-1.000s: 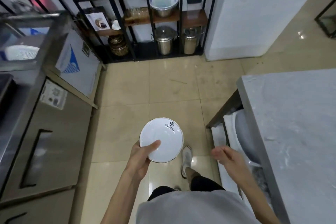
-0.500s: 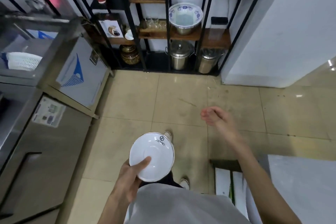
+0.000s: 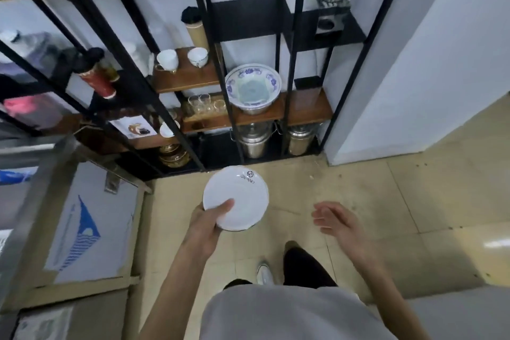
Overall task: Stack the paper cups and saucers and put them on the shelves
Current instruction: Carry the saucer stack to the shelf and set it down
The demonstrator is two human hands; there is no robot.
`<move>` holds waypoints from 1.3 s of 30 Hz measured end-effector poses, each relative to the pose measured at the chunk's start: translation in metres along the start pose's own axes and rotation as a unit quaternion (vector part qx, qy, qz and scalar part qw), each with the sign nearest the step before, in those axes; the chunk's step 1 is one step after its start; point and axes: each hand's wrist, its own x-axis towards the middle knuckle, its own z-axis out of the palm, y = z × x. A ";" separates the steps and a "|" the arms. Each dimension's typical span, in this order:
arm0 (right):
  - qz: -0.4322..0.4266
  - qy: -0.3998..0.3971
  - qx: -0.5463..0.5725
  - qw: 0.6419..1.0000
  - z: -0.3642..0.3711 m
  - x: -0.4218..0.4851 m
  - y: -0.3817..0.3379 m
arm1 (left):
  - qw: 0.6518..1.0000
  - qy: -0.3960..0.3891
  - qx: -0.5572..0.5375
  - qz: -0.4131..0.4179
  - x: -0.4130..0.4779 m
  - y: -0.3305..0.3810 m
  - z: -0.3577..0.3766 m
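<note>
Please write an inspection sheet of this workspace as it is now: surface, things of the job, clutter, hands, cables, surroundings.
Surface: beige tiled floor, small dark specks on it; no worktop in use.
Job's things: white saucer with gold rim and a printed logo, held above the floor in front of the black shelf rack. No paper cups seen.
Clutter: the rack holds two white cups, small glasses, a blue-patterned bowl, steel pots at the bottom.
Hands: left hand grips the saucer's near edge, thumb on top; right hand open, empty.
Cables: nothing seen.
Surroundings: white wall at right, steel counter unit at left.
</note>
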 end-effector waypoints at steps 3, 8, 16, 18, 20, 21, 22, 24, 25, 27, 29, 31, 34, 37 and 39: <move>0.004 0.023 0.014 1.000 0.004 0.036 -0.012 | 1.000 -0.012 0.000 0.008 0.061 0.055 0.016; -0.004 0.041 0.023 0.999 0.012 0.129 -0.060 | 1.000 -0.021 -0.011 0.012 0.130 0.107 0.042; -0.254 0.126 0.018 0.959 0.023 0.320 -0.287 | 0.998 0.007 -0.062 0.009 0.188 0.175 0.065; -0.325 0.182 -0.008 0.928 0.022 0.362 -0.354 | 0.998 0.007 -0.068 -0.002 0.202 0.194 0.070; -0.379 0.207 -0.008 0.902 0.020 0.406 -0.406 | 0.997 0.025 -0.075 -0.009 0.216 0.214 0.075; -0.390 0.208 0.016 0.897 0.020 0.425 -0.425 | 0.996 0.028 -0.081 -0.008 0.223 0.226 0.078; -0.393 0.200 0.050 0.896 0.020 0.438 -0.438 | 0.996 0.023 -0.085 -0.005 0.229 0.236 0.081; -0.393 0.199 0.105 0.892 0.019 0.453 -0.452 | 0.997 -0.014 -0.070 -0.006 0.247 0.255 0.082; -0.390 0.214 0.121 0.887 0.019 0.456 -0.453 | 0.998 -0.037 -0.056 -0.013 0.254 0.265 0.083; -0.385 0.240 0.158 0.877 0.024 0.457 -0.456 | 0.997 -0.062 -0.032 -0.021 0.268 0.283 0.089; -0.379 0.266 0.176 0.869 0.030 0.457 -0.460 | 0.996 -0.089 -0.021 -0.023 0.281 0.298 0.104; -0.380 0.301 0.167 0.859 0.032 0.460 -0.463 | 0.993 -0.116 -0.012 -0.031 0.293 0.311 0.128; -0.375 0.326 0.147 0.855 0.030 0.469 -0.457 | 0.991 -0.122 -0.016 -0.054 0.319 0.330 0.171; -0.376 0.291 0.162 0.865 0.027 0.473 -0.453 | 0.994 -0.099 -0.028 -0.042 0.351 0.358 0.212; -0.380 0.267 0.176 0.868 0.025 0.473 -0.452 | 0.996 -0.079 -0.038 -0.019 0.373 0.375 0.232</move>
